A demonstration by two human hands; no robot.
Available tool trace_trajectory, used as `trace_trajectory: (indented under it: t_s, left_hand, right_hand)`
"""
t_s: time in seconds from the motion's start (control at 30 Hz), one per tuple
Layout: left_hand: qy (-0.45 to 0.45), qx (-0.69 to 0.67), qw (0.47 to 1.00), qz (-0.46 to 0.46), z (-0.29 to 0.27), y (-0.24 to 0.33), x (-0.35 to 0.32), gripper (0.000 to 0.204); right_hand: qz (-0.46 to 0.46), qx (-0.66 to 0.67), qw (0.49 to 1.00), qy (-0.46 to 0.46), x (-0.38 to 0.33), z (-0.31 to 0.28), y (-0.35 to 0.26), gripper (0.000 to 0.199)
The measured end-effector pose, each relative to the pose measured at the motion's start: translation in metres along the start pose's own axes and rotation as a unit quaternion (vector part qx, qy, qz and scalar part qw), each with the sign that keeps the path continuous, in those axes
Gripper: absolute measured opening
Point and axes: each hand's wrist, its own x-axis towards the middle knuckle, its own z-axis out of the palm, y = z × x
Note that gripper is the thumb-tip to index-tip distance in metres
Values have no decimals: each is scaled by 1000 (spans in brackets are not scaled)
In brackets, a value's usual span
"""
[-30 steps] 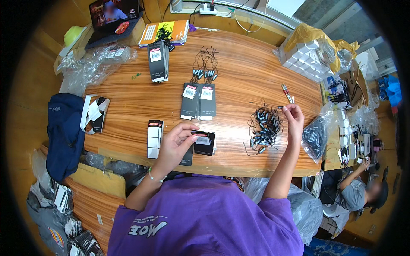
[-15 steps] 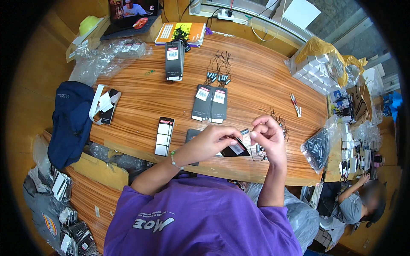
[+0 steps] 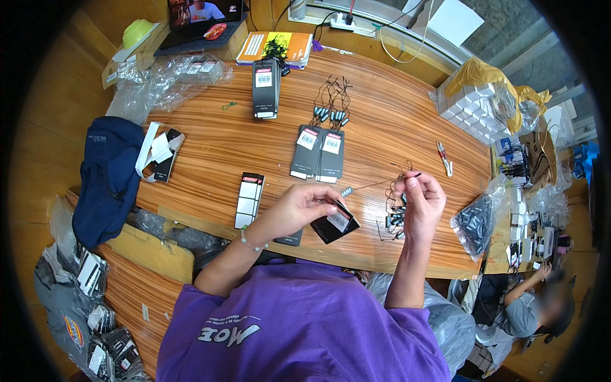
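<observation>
My left hand (image 3: 304, 209) pinches a black hang tag (image 3: 331, 230) with a white label, near the table's front edge. Out to the right, my right hand (image 3: 421, 202) is closed on the dark end of a thin cord (image 3: 377, 186). That cord stretches taut back to a small grey-blue tab (image 3: 347, 191) at the tag's upper end. Below and beside my right hand lies a heap of loose dark cords with tabs (image 3: 396, 219). Beyond my hands, grey hang tags (image 3: 318, 162) with cords attached lie in two overlapping rows. A strip stack of white-panelled cards (image 3: 249, 202) rests left of my left hand.
Farther back stands a thick stack of grey tags (image 3: 265, 95). Red-handled snips (image 3: 443, 158) and a plastic bag of dark pieces (image 3: 476, 219) are at the right. White boxes (image 3: 472, 111) stand back right. A navy bag (image 3: 109, 181) lies left. Another person (image 3: 525, 312) sits far right.
My right hand has moved right, drawing the cord out straight from the tag. My left hand has shifted slightly left with the tag. The whole view has shifted a little.
</observation>
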Motion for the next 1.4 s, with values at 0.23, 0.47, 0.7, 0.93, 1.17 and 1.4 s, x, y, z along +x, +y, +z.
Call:
trace_trajectory:
  t_s: [0.23, 0.47, 0.7, 0.93, 1.17, 1.4]
  left_hand:
    - [210, 101, 966, 116, 2, 8, 7, 18]
    - [244, 119, 949, 157, 11, 14, 9, 19]
    - [246, 178, 935, 182, 14, 18, 8, 17]
    - [246, 174, 935, 186, 12, 16, 9, 18]
    - [251, 137, 940, 187, 15, 15, 10, 15]
    - [244, 135, 942, 186, 15, 17, 9, 13]
  right_hand:
    - [27, -28, 997, -66, -6, 26, -9, 10]
    - [-95, -414, 898, -114, -13, 62, -1, 5]
    - [-159, -426, 885, -97, -11, 72, 5, 5]
    - [-176, -417, 886, -98, -11, 73, 5, 5]
    - [-189, -412, 887, -93, -9, 75, 10, 6]
    - [-204, -384, 897, -77, -9, 78, 14, 6]
